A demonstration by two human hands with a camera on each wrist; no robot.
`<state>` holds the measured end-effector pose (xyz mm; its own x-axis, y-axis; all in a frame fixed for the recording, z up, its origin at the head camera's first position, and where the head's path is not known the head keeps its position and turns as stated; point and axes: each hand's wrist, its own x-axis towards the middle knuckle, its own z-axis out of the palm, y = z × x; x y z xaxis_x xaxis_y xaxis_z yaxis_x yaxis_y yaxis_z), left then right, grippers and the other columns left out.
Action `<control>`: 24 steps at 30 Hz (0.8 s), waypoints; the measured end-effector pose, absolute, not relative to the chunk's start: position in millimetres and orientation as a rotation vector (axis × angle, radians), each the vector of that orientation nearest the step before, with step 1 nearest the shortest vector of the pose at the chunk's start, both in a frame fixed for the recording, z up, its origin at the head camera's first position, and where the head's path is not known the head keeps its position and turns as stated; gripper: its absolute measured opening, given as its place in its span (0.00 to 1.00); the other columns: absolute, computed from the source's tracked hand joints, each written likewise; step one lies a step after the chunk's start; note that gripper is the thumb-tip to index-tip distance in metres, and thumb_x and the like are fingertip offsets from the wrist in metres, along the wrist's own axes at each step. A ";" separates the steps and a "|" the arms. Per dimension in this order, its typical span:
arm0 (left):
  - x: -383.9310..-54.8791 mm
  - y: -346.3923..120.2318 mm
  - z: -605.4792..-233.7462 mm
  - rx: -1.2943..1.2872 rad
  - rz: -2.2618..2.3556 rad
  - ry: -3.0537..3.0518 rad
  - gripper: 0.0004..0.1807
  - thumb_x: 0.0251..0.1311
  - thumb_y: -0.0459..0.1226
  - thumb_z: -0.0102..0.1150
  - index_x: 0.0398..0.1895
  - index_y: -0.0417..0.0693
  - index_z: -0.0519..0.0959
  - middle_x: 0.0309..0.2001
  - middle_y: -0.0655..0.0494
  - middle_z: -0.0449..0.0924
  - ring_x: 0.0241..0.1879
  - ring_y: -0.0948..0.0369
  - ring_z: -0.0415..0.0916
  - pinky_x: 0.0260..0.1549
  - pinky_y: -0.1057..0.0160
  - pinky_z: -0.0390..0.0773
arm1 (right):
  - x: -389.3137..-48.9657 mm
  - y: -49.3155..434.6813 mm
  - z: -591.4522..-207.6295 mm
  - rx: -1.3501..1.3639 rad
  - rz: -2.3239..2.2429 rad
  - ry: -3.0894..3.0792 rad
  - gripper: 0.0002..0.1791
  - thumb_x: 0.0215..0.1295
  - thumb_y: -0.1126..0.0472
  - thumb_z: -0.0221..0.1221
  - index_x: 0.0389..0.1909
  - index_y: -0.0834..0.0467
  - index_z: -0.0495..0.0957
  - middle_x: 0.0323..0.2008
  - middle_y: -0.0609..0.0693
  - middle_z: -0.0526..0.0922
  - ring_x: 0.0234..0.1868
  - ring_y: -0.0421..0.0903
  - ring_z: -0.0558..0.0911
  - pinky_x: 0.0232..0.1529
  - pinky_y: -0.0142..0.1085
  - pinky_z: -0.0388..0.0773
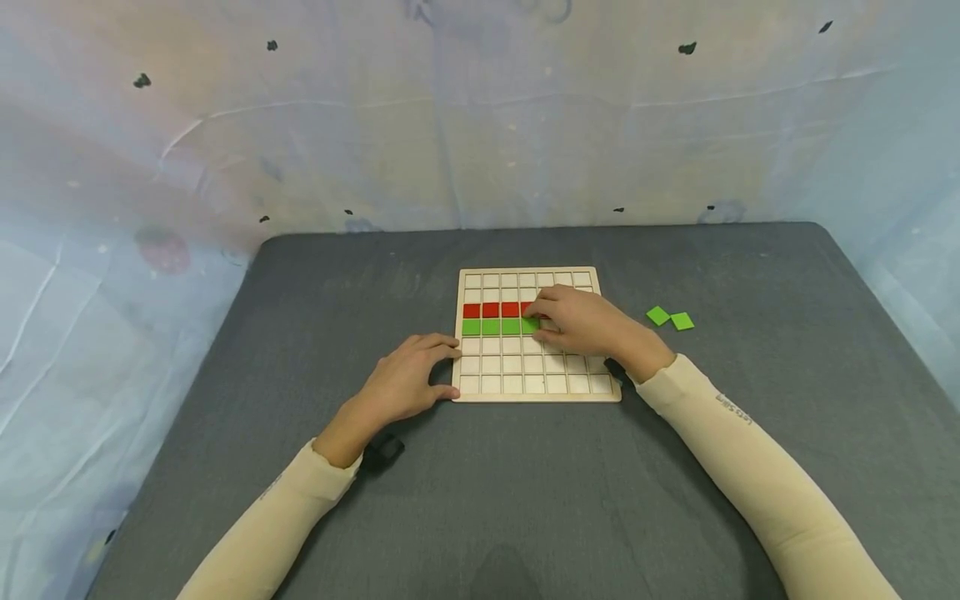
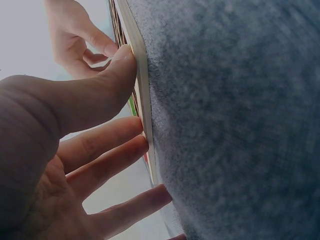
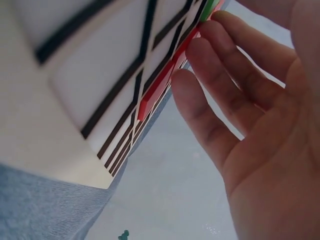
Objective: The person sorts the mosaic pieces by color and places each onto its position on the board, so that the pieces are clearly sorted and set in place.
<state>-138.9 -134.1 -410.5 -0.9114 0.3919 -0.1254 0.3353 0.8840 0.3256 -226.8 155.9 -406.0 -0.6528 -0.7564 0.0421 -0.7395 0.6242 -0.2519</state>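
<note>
A wooden grid board [image 1: 536, 398] lies on the dark table, with square cells in rows. One row holds red square tiles [image 1: 491, 310]; the row just nearer holds green square tiles [image 1: 491, 327]. My right hand [image 1: 581, 323] reaches over the board, its fingertips at the fourth green tile [image 1: 530, 325] and the red row's end. In the right wrist view the fingers [image 3: 207, 110] are nearly straight, and a red tile [image 3: 156, 91] shows beside them. My left hand [image 1: 401, 379] rests against the board's left edge, thumb and fingers spread and touching it.
Two loose green tiles [image 1: 671, 317] lie on the table right of the board. The dark grey tabletop [image 1: 465, 500] stretches around the board. A patterned cloth curtain [image 1: 450, 125] hangs behind the table and at both sides.
</note>
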 end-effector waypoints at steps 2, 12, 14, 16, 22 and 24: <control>-138.9 -134.1 -410.9 0.553 0.449 2.861 0.32 0.55 0.50 0.72 0.64 0.55 0.78 0.70 0.59 0.70 0.69 0.51 0.67 0.52 0.36 0.77 | -226.4 156.5 -405.9 -1.258 -0.386 2.768 0.18 0.68 0.53 0.63 0.56 0.54 0.82 0.51 0.50 0.82 0.51 0.48 0.81 0.52 0.44 0.80; -139.8 -134.4 -410.4 0.558 0.447 2.863 0.32 0.55 0.50 0.72 0.64 0.55 0.78 0.70 0.59 0.70 0.69 0.51 0.67 0.53 0.36 0.77 | -226.8 158.4 -407.8 -1.296 -0.399 2.778 0.15 0.68 0.55 0.63 0.53 0.54 0.83 0.49 0.50 0.82 0.50 0.48 0.81 0.51 0.43 0.81; -139.7 -134.1 -410.0 0.555 0.445 2.862 0.32 0.55 0.50 0.72 0.64 0.55 0.78 0.70 0.59 0.70 0.69 0.51 0.67 0.53 0.36 0.77 | -226.6 157.6 -408.1 -1.313 -0.395 2.781 0.15 0.68 0.56 0.64 0.53 0.54 0.83 0.48 0.50 0.82 0.48 0.47 0.81 0.49 0.42 0.81; -139.6 -133.9 -409.7 0.552 0.446 2.861 0.32 0.55 0.50 0.72 0.64 0.55 0.78 0.70 0.59 0.70 0.69 0.51 0.67 0.53 0.36 0.77 | -226.5 156.9 -408.2 -1.325 -0.392 2.786 0.14 0.68 0.56 0.64 0.52 0.54 0.83 0.47 0.50 0.82 0.46 0.46 0.82 0.48 0.41 0.81; -139.4 -133.8 -409.8 0.554 0.440 2.867 0.32 0.55 0.49 0.72 0.64 0.54 0.78 0.70 0.58 0.70 0.69 0.51 0.67 0.52 0.36 0.77 | -226.2 156.8 -408.6 -1.338 -0.403 2.793 0.14 0.68 0.57 0.64 0.52 0.55 0.83 0.47 0.49 0.82 0.45 0.46 0.82 0.47 0.41 0.81; -139.4 -133.4 -409.4 0.545 0.443 2.863 0.32 0.55 0.49 0.72 0.64 0.54 0.78 0.70 0.59 0.70 0.70 0.51 0.67 0.53 0.36 0.77 | -226.3 157.1 -409.0 -1.342 -0.409 2.791 0.14 0.68 0.57 0.64 0.52 0.55 0.83 0.47 0.50 0.82 0.46 0.46 0.82 0.48 0.42 0.81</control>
<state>-139.4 -133.4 -409.4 -0.9134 0.3850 -0.1322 0.3271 0.8874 0.3248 -226.3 157.1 -409.0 -0.6309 -0.7698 0.0965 -0.7651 0.5968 -0.2416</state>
